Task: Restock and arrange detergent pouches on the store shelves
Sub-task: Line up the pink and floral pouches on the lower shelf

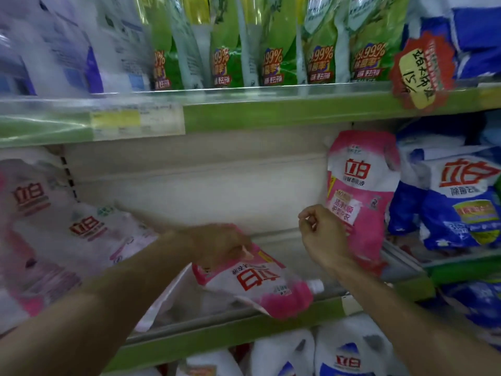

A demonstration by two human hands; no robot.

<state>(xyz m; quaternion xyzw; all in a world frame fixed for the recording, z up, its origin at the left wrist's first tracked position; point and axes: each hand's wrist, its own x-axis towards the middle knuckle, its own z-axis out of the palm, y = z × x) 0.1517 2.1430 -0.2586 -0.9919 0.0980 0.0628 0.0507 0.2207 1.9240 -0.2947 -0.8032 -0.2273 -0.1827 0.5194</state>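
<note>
A green-edged store shelf [271, 112] crosses the upper half of the frame, its top packed with a row of upright green pouches [273, 50] in the upper middle and pale blurred packs [62, 47] in the upper left. A red starburst price tag [421, 71] hangs on the shelf edge at upper right. Below it the middle shelf [230, 325] is mostly bare at the centre, with a white back panel showing.

At the left of the frame pale pink pouches [67, 232] lean and lie in a loose pile. At the right, blue-and-white detergent bags [458, 202] are stacked. White jugs [349, 351] stand on the level beneath, at the lower middle.

An upright pink pouch [362, 185] stands right of centre, just beside the blue bags. A second pink pouch [257, 280] lies flat near the front lip of the middle shelf, at lower centre, its white spout cap [315, 285] pointing right.

The left hand [219, 244] rests on the far end of the lying pouch, its grip clamped on that edge. The right hand [322, 234] sits in front of the upright pouch's lower part, fingers curled together; whether it pinches the pouch I cannot tell.
</note>
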